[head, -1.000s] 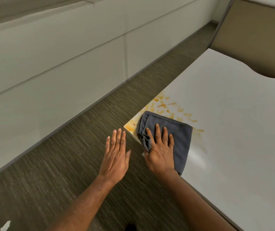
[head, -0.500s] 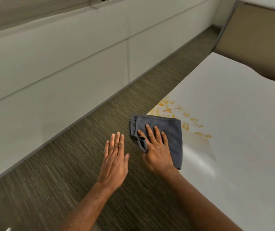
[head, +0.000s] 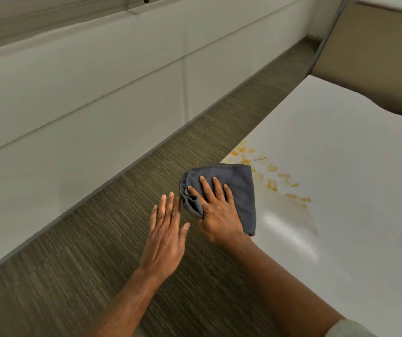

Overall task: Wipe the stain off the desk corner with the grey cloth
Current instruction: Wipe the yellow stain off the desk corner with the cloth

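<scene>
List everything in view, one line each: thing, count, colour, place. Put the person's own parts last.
grey cloth: one, dark grey, folded, on the desk's near-left corner, bunched over the edge
stain: one patch of streaks, orange-yellow, on the desk beyond and right of the cloth
desk: one, white, right side of view
partition panel: one, tan, behind the desk at upper right
carpet: one, olive-brown striped, floor left of the desk
wall panels: several, off-white, along the left
right hand: one, flat on the cloth, pressing it down
left hand: one, open, empty, over the carpet beside the desk corner
</scene>
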